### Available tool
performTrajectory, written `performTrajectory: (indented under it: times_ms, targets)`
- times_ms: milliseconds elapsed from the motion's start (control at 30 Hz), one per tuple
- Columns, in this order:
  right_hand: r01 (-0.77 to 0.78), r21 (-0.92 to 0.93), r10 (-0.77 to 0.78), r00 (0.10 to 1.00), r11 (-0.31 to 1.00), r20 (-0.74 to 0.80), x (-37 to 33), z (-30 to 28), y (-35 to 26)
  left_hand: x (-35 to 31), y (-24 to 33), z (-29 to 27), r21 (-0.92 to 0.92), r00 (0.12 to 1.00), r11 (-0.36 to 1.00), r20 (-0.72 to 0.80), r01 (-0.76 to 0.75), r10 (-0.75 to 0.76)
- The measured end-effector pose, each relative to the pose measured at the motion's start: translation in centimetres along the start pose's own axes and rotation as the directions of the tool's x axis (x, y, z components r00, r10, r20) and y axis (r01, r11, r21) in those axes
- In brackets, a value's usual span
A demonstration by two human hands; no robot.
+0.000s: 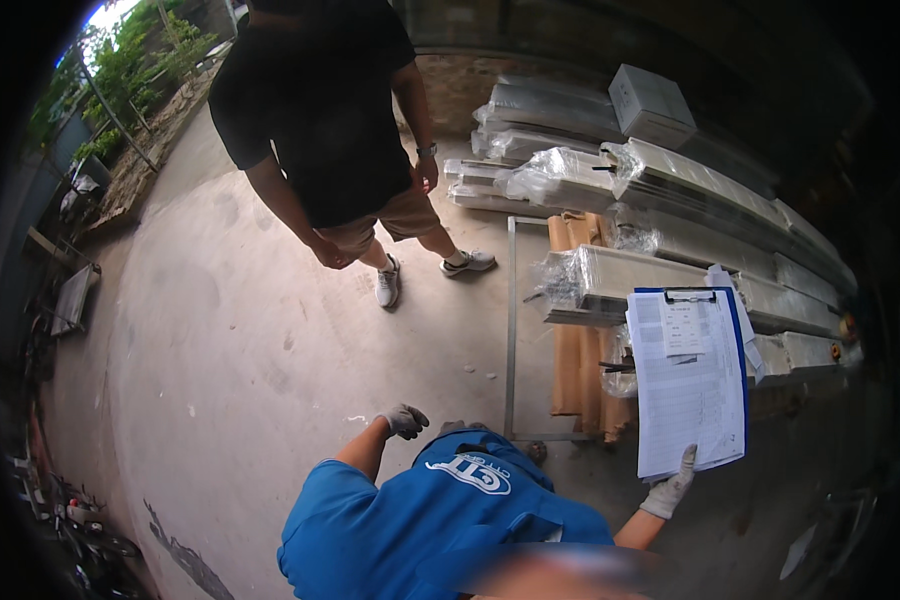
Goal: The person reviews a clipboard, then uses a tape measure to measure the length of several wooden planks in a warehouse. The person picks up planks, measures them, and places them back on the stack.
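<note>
My right hand, in a pale work glove, grips the lower edge of a blue clipboard, thumb on top and other fingers hidden beneath. White printed sheets lie on the board, with a smaller slip under the metal clip at its far end. My left hand, in a grey glove, hangs over the concrete floor beside my blue shirt. Its fingers are loosely bent and apart, with nothing visible in them.
Ahead stands another person in a black shirt, arms lowered. Long plastic-wrapped pale profiles are stacked at right, a white carton on top. Brown cardboard and a metal frame lie beside them. Motorbikes stand at left.
</note>
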State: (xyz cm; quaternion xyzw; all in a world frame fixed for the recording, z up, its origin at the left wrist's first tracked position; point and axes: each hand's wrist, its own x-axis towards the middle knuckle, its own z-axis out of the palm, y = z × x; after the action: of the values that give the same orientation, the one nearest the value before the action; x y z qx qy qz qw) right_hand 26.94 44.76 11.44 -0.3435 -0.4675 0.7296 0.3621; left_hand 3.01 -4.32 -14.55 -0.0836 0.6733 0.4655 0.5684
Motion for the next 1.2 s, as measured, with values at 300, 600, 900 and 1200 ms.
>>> performTrajectory:
  times_ms: [300, 600, 900, 1200]
  targets:
    - [-0.029, 0.005, 0.030, 0.986, 1.000, -0.162, -0.4, 0.1, 0.3, 0.0, 0.5, 0.3, -0.043, 0.997, 0.999, -0.077, -0.025, 0.022]
    - [-0.074, -0.001, 0.071, 0.964, 0.997, -0.255, -0.3, -0.6, 0.8, 0.1, 0.3, 0.1, -0.087, 0.995, 0.996, -0.097, -0.026, 0.017]
    - [-0.057, 0.030, 0.062, 0.967, 0.998, -0.246, -0.2, -0.7, 1.6, 0.2, 0.4, -0.1, -0.022, 0.999, 0.999, 0.035, 0.030, -0.029]
    - [-0.014, 0.035, 0.022, 0.971, 0.999, -0.238, 0.2, -1.5, 2.5, 0.0, 1.6, 0.6, -0.011, 0.998, 0.999, -0.052, 0.030, -0.031]
